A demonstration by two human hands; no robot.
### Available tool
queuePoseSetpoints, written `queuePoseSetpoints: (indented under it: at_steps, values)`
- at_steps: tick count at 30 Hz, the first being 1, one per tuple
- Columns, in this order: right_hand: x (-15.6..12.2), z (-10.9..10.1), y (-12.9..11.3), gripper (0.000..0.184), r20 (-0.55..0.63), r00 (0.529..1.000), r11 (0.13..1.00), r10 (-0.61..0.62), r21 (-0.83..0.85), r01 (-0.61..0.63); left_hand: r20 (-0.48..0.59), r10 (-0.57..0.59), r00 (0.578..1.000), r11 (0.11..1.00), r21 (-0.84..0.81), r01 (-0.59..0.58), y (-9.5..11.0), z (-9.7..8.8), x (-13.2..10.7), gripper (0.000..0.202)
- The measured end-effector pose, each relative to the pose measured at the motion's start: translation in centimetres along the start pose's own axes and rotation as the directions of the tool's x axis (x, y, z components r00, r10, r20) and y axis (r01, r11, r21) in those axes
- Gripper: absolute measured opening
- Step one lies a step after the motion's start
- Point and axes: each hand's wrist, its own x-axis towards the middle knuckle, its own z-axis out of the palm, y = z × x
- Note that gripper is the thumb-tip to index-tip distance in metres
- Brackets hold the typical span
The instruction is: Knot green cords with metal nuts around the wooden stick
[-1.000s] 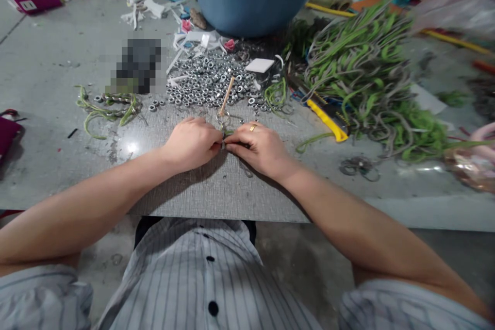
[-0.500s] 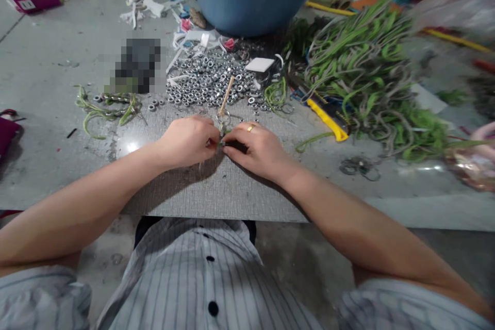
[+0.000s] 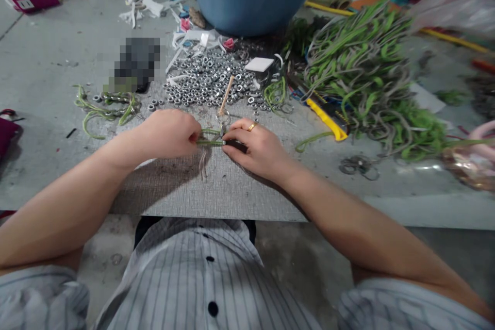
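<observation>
Green cord [image 3: 211,143] stretches in two strands between my hands, low over the table. My left hand [image 3: 170,134] is closed round its left end. At the other end, the fingertips of my right hand [image 3: 257,147], which wears a ring, pinch a small metal nut on the cord. Just beyond those fingertips lies a metal ring [image 3: 223,115] with a wooden stick [image 3: 227,94] standing at it. Thin grey cord ends [image 3: 203,165] hang below the strands. Behind my hands spreads a heap of metal nuts [image 3: 201,80].
A blue basin [image 3: 247,5] stands behind the nuts. To the right are a yellow utility knife [image 3: 327,119] and a large tangle of green and grey cords [image 3: 359,72]. A corded string of nuts [image 3: 116,100] lies left, near a pixelated dark object [image 3: 135,64].
My left hand has moved left, away from my right hand, drawing the green cord out between them. My right hand stays in nearly the same place.
</observation>
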Motion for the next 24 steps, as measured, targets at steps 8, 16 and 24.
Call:
queuePoseSetpoints:
  at_steps: [8, 16, 24]
  values:
    - [0.0, -0.2, -0.3, 0.020, -0.039, 0.996, 0.997, -0.079, 0.000, 0.079, 0.000, -0.053, 0.999, 0.999, 0.000, 0.053, -0.3, -1.1, -0.6, 0.022]
    - [-0.2, -0.1, -0.7, 0.040, 0.167, 0.955, 0.963, -0.246, -0.070, 0.260, 0.041, -0.073, 0.996, 0.997, 0.011, 0.073, -1.6, -1.9, -1.0, 0.030]
    - [-0.2, 0.0, -0.3, 0.045, 0.254, 0.924, 0.954, -0.287, -0.013, 0.300, 0.130, -0.093, 0.987, 0.993, 0.084, 0.083, -1.3, -1.9, -1.1, 0.026]
